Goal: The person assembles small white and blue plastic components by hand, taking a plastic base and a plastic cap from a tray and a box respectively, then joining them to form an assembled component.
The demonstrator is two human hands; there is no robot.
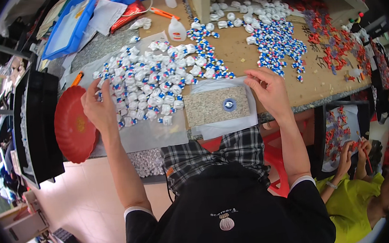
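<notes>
My left hand (98,109) is at the left edge of a spread pile of small white moulded pieces (142,84) with blue and coloured parts. Its thumb and forefinger stand apart, and I make out nothing between them. My right hand (269,91) hovers by the right edge of a speckled stone slab (205,109), thumb and forefinger curled together; anything between their tips is too small to make out. On the slab sits a small round blue-rimmed dish (229,104) with a pale centre. White paper (223,128) lies under the slab.
A red scalloped plate (72,127) is beside my left forearm. White squeeze bottle (176,29), orange cutter (78,79) and blue tray (68,28) lie around the pile. More blue-and-white pieces (278,42) and red pieces (335,39) cover the right. A co-worker in yellow (354,200) works at right.
</notes>
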